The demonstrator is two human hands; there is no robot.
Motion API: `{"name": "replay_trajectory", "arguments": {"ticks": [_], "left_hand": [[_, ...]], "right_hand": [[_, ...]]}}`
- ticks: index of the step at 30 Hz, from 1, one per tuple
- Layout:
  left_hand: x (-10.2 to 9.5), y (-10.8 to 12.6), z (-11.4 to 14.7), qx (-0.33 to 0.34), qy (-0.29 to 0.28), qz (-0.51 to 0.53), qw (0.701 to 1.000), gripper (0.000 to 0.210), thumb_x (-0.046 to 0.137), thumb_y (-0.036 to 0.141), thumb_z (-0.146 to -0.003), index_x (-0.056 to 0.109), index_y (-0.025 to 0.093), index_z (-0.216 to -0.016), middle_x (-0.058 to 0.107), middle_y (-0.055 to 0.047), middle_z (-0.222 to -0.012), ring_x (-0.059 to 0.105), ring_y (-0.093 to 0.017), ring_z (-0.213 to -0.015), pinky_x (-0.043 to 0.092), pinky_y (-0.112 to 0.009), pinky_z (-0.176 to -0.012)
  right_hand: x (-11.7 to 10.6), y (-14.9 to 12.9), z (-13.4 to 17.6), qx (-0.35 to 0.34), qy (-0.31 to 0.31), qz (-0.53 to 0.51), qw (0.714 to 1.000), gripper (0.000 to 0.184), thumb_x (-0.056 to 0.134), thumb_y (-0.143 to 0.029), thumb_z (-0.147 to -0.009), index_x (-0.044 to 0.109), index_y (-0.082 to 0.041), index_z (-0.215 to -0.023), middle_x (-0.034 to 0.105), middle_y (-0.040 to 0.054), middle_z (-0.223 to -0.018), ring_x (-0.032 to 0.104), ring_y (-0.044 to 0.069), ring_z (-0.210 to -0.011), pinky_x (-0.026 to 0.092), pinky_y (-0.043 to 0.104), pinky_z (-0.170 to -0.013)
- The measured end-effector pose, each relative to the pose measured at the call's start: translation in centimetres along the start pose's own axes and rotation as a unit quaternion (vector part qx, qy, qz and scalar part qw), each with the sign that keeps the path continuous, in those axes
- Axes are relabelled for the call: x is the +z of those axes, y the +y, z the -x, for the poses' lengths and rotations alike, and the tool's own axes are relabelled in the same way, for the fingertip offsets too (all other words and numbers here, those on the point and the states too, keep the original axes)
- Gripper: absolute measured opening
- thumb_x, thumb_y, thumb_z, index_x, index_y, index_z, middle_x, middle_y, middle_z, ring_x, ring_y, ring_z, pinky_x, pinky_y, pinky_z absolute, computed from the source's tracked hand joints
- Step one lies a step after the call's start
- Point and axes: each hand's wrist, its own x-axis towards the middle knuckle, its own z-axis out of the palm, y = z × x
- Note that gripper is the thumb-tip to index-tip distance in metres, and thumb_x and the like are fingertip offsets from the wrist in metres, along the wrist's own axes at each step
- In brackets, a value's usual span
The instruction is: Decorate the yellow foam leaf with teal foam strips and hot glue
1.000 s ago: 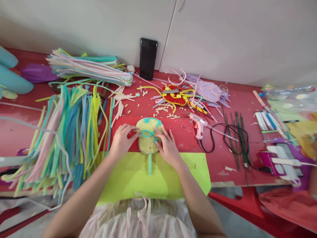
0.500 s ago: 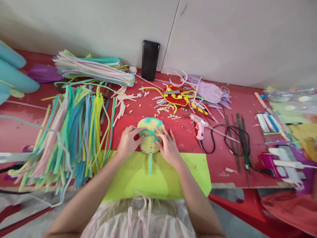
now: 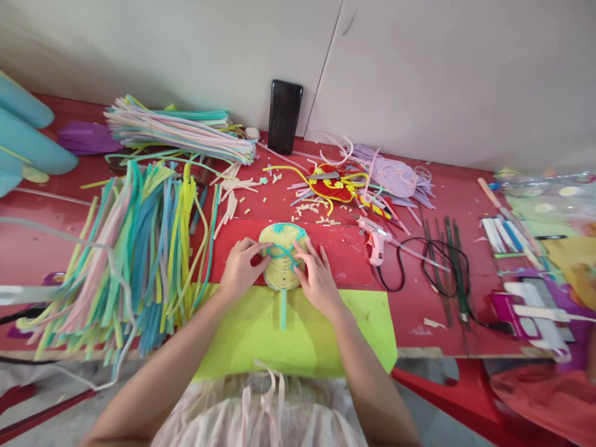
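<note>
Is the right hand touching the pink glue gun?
Apart: the head view shows a strip of red surface between the right hand and the pink glue gun.

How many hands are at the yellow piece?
2: the left hand at the left edge of the yellow piece, the right hand at its right edge. Both show plainly; no others show there.

Paddle-shaped piece (image 3: 282,273): pale yellow, ribbed rows, teal handle (image 3: 284,310). Loop (image 3: 285,250) on it: teal. Tabletop (image 3: 410,304) red, sheet (image 3: 347,332) lime green. Glue gun (image 3: 375,241) pink, cord (image 3: 403,273) black. Phone (image 3: 285,118) black. Strip bundle (image 3: 125,248): mixed pink, teal, blue, yellow. Wall (image 3: 186,49) off-white.
</note>
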Motion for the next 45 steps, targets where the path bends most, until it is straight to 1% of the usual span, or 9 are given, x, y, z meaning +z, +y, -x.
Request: {"name": "replay_trajectory", "arguments": {"ticks": [9, 18, 27, 31, 34, 37, 40, 45], "left_hand": [[0.0, -0.4, 0.2, 0.013, 0.0, 0.006, 1.0, 0.028, 0.056, 0.029, -0.086, 0.065, 0.027, -0.112, 0.056, -0.003, -0.087, 0.054, -0.017, -0.083, 0.044, -0.034, -0.085], [0.0, -0.2, 0.1, 0.014, 0.005, 0.003, 1.0, 0.026, 0.057, 0.029, -0.086, 0.066, 0.024, -0.11, 0.056, -0.003, -0.086, 0.053, -0.017, -0.082, 0.045, -0.033, -0.081], [0.1, -0.3, 0.2, 0.021, 0.01, 0.003, 1.0, 0.026, 0.058, 0.033, -0.086, 0.065, 0.024, -0.109, 0.056, -0.003, -0.087, 0.053, -0.017, -0.082, 0.044, -0.033, -0.081], [0.3, -0.5, 0.2, 0.033, 0.004, -0.023, 0.999, 0.03, 0.059, 0.036, -0.086, 0.065, 0.026, -0.113, 0.054, -0.003, -0.086, 0.051, -0.017, -0.082, 0.042, -0.033, -0.079], [0.1, -0.5, -0.2, 0.054, -0.006, -0.05, 0.997, 0.03, 0.06, 0.035, -0.086, 0.064, 0.03, -0.115, 0.054, -0.003, -0.087, 0.05, -0.017, -0.083, 0.041, -0.033, -0.079], [-0.3, -0.6, -0.7, 0.079, -0.013, -0.074, 0.994, 0.026, 0.06, 0.034, -0.086, 0.067, 0.031, -0.111, 0.054, -0.003, -0.09, 0.049, -0.018, -0.083, 0.039, -0.034, -0.078], [-0.8, -0.7, -1.0, 0.096, -0.024, -0.084, 0.992, 0.02, 0.06, 0.034, -0.085, 0.07, 0.03, -0.102, 0.055, -0.004, -0.095, 0.049, -0.018, -0.084, 0.039, -0.035, -0.079], [-1.0, -0.6, -1.2, 0.089, -0.02, -0.099, 0.991, 0.019, 0.055, 0.034, -0.088, 0.07, 0.026, -0.098, 0.057, -0.005, -0.096, 0.051, -0.019, -0.087, 0.04, -0.036, -0.081]], "right_hand": [[0.2, 0.1, 0.0, -0.002, -0.003, 0.012, 1.0, 0.021, 0.035, -0.024, -0.095, 0.046, -0.022, -0.113, 0.038, 0.0041, -0.148, 0.018, 0.019, -0.144, 0.017, 0.055, -0.116], [0.3, 0.2, 0.0, -0.005, 0.0, 0.013, 1.0, 0.021, 0.035, -0.024, -0.096, 0.045, -0.022, -0.114, 0.036, 0.0045, -0.149, 0.017, 0.019, -0.144, 0.016, 0.055, -0.116], [0.4, 0.2, 0.1, -0.01, 0.004, 0.015, 1.0, 0.021, 0.035, -0.024, -0.096, 0.046, -0.022, -0.114, 0.037, 0.0042, -0.148, 0.019, 0.019, -0.143, 0.018, 0.055, -0.116], [0.5, 0.3, 0.1, -0.012, 0.006, 0.018, 1.0, 0.022, 0.035, -0.024, -0.096, 0.047, -0.022, -0.115, 0.037, 0.0044, -0.149, 0.017, 0.019, -0.144, 0.018, 0.055, -0.116], [0.4, 0.3, 0.1, -0.017, 0.005, 0.021, 1.0, 0.023, 0.035, -0.023, -0.096, 0.047, -0.022, -0.115, 0.036, 0.0045, -0.149, 0.016, 0.019, -0.144, 0.018, 0.056, -0.115], [0.4, 0.3, 0.2, -0.021, 0.002, 0.026, 0.999, 0.024, 0.034, -0.022, -0.096, 0.048, -0.022, -0.115, 0.037, 0.0042, -0.149, 0.015, 0.02, -0.144, 0.018, 0.057, -0.115], [0.5, 0.3, 0.2, -0.02, 0.002, 0.031, 0.999, 0.024, 0.034, -0.022, -0.096, 0.048, -0.022, -0.115, 0.036, 0.0042, -0.149, 0.014, 0.02, -0.144, 0.018, 0.057, -0.116], [0.7, 0.4, 0.2, -0.014, 0.004, 0.031, 0.999, 0.024, 0.034, -0.022, -0.096, 0.047, -0.022, -0.116, 0.035, 0.0039, -0.15, 0.013, 0.019, -0.144, 0.017, 0.056, -0.116]]}}
